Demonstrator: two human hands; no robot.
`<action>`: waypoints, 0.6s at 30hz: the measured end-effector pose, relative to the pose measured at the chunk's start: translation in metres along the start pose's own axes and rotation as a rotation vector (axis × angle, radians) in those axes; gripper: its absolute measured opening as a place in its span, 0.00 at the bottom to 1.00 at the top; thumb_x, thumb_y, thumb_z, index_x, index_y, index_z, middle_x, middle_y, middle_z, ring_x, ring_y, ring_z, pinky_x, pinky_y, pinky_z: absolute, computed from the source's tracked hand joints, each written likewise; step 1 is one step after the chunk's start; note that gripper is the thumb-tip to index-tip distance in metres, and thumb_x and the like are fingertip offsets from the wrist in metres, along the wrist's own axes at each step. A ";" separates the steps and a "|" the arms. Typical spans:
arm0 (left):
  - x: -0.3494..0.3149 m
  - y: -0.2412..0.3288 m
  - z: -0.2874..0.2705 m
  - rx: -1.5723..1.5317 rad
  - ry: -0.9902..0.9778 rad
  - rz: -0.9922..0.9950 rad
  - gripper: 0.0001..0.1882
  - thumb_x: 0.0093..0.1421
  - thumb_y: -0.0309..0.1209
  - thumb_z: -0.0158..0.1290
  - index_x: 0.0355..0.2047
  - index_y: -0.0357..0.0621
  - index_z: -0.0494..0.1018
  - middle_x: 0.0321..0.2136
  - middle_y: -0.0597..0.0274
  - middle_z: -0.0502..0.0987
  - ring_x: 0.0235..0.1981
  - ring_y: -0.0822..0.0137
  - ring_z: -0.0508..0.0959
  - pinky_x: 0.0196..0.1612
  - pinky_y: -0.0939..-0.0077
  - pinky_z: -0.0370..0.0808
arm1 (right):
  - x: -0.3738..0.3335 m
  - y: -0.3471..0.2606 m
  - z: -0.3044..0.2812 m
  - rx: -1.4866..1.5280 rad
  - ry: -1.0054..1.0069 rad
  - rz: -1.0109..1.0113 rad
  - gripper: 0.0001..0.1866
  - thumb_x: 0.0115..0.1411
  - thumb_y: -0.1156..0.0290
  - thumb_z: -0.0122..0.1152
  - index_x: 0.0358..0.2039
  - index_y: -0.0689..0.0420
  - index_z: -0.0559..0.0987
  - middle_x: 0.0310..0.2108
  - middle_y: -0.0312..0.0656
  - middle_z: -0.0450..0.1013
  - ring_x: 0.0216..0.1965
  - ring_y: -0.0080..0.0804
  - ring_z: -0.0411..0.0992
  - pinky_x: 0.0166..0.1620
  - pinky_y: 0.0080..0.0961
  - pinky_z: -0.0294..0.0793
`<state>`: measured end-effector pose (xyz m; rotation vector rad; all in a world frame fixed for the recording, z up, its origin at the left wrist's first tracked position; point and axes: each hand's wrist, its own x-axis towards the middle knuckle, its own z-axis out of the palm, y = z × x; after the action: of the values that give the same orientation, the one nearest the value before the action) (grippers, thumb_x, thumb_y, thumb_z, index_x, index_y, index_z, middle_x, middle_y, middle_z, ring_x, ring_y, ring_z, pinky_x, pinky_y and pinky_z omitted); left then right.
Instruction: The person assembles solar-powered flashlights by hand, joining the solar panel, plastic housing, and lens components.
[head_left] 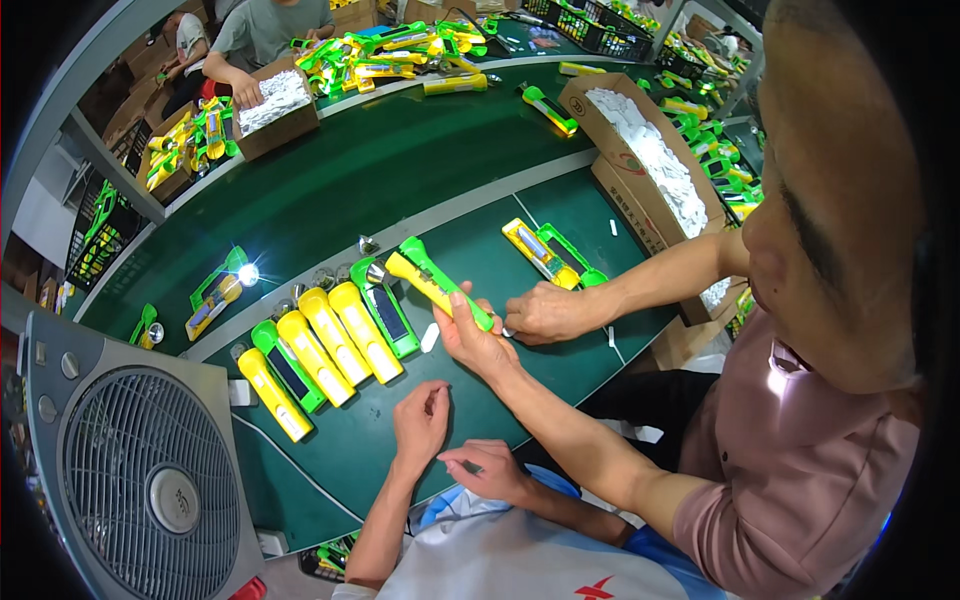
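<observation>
My left hand (421,425) rests at the front of the green worktable with its fingers curled in; I see nothing in it. Just right of it, my right hand (487,470) is held low near the table edge, thumb and fingers apart, holding nothing. Above both, a co-worker's hands (478,340) hold a yellow-and-green flashlight (430,278), its casing apart. To the left lies a row of yellow flashlight bodies (343,335) and green ones with dark panels (386,312). A small white piece (430,337) lies between this row and the co-worker's hand.
A grey box fan (150,470) stands at the left, a cable (300,465) beside it. An opened flashlight (550,255) lies beyond the co-worker's arm, near a carton of white pieces (640,150). A conveyor belt (350,160) runs behind, a lit flashlight (220,290) on it.
</observation>
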<state>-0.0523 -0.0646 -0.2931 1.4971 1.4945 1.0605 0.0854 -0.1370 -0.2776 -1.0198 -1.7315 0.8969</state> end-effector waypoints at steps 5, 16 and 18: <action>0.000 -0.004 -0.001 -0.018 0.009 0.030 0.06 0.63 0.26 0.56 0.36 0.36 0.80 0.20 0.54 0.77 0.19 0.66 0.76 0.25 0.72 0.72 | 0.001 0.004 0.007 -0.010 0.001 0.013 0.08 0.55 0.80 0.65 0.37 0.58 0.83 0.22 0.40 0.76 0.23 0.37 0.76 0.28 0.29 0.74; 0.012 0.005 -0.017 0.056 -0.188 0.053 0.07 0.62 0.27 0.56 0.37 0.37 0.79 0.25 0.50 0.79 0.23 0.56 0.79 0.29 0.64 0.75 | -0.002 0.007 0.008 -0.060 -0.003 0.049 0.08 0.56 0.80 0.65 0.37 0.59 0.83 0.23 0.41 0.76 0.23 0.36 0.77 0.28 0.28 0.74; 0.019 0.004 -0.018 0.085 -0.280 0.134 0.07 0.62 0.28 0.55 0.38 0.38 0.78 0.27 0.49 0.79 0.25 0.52 0.80 0.31 0.62 0.76 | -0.002 0.007 0.008 -0.083 -0.007 0.033 0.08 0.56 0.80 0.65 0.37 0.59 0.83 0.23 0.41 0.76 0.23 0.36 0.76 0.28 0.28 0.74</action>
<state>-0.0683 -0.0468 -0.2814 1.7467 1.2708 0.8298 0.0801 -0.1368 -0.2868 -1.1035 -1.7753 0.8559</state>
